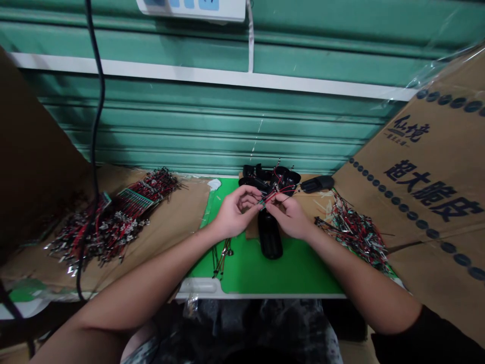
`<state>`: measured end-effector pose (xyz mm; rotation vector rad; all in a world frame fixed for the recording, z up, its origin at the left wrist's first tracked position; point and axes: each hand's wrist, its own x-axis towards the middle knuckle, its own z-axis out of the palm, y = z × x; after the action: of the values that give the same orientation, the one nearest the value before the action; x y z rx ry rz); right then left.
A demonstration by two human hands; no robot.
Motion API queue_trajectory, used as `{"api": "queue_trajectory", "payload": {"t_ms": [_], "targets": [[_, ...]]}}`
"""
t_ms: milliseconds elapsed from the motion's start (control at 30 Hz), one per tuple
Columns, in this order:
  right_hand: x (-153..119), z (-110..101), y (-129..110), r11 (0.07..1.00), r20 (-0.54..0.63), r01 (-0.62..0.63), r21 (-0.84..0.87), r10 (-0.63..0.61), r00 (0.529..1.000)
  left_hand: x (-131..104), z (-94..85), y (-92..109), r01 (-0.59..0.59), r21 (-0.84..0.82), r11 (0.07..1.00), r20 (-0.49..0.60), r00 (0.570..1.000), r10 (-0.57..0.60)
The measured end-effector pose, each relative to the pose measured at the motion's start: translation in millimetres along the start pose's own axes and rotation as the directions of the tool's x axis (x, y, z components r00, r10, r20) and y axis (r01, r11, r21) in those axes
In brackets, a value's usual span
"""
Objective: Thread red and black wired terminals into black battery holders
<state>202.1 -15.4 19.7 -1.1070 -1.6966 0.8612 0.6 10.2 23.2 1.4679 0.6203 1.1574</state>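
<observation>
My left hand [235, 211] and my right hand [291, 216] meet over the middle of the green table top [306, 273]. Both are closed in a pinch on a small circuit board with wires [270, 197], its thin red and black leads sticking out between the fingers. Just beneath my fingertips lies an elongated black plastic casing [270, 240]. Behind the hands is a cluster of black plastic parts [255, 183], and another black casing [317, 184] rests to the right. A few loose wired pieces [223, 255] lie below my left hand.
To the left, a large pile of wired boards [109, 222] covers brown cardboard [176, 242]. A second pile of wires [358, 230] sits against the cardboard box [428, 167] at right. A black cable [99, 101] hangs at left before the green shutter wall [212, 111]. A power strip [193, 7] is above.
</observation>
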Motion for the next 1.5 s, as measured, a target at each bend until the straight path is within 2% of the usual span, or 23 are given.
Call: {"api": "queue_trajectory", "payload": {"t_ms": [133, 267, 433, 600, 800, 933, 1233, 1367, 1433, 1500], "targets": [[-1.2, 1.0, 2.0, 0.997, -0.063, 0.055, -0.059, -0.059, 0.996, 1.3, -2.3, 2.3, 0.036, 0.046, 0.998, -0.029, 0.999, -0.035], [-1.8, 1.3, 4.2, 0.993, -0.094, 0.090, -0.074, -0.096, 0.991, 3.2, -6.4, 2.7, 0.111, 0.168, 0.979, -0.014, 0.994, -0.110], [-1.6, -0.3, 8.0, 0.968, -0.066, 0.101, -0.229, -0.119, 0.991, 2.2, -7.2, 0.4, 0.180, 0.220, 0.959, -0.007, 0.983, -0.183], [-1.3, -2.7, 9.9, 0.942, -0.062, 0.079, -0.325, -0.104, 0.993, 0.7, -6.3, 0.4, 0.179, 0.255, 0.950, -0.012, 0.983, -0.182], [-2.1, -2.3, 6.9, 0.963, -0.014, 0.064, -0.261, -0.070, 0.997, -1.0, -2.9, 8.0, 0.160, 0.244, 0.956, 0.024, 0.985, -0.171], [-2.7, 0.6, 5.9, 0.983, -0.032, 0.077, -0.164, -0.083, 0.996, -1.8, 0.0, 7.9, 0.137, 0.205, 0.969, 0.040, 0.988, -0.149], [-4.6, 5.3, 0.1, 0.996, -0.056, 0.062, -0.063, -0.066, 0.996, -7.2, 6.2, 2.5, 0.038, 0.302, 0.953, -0.051, 0.998, -0.024], [-3.4, 7.3, -5.3, 0.999, -0.064, 0.035, 0.034, -0.033, 0.997, -9.4, 7.0, 6.3, -0.052, 0.398, 0.916, -0.026, 0.997, 0.069], [-3.2, 7.6, -7.7, 0.997, -0.072, 0.021, 0.078, -0.015, 0.997, -8.7, 6.0, 7.3, -0.061, 0.392, 0.918, -0.040, 0.996, 0.083], [-3.9, 7.1, -9.8, 0.997, -0.062, 0.031, 0.076, -0.026, 0.998, -6.6, 4.1, 7.5, -0.030, 0.340, 0.940, -0.102, 0.992, 0.068]]}}
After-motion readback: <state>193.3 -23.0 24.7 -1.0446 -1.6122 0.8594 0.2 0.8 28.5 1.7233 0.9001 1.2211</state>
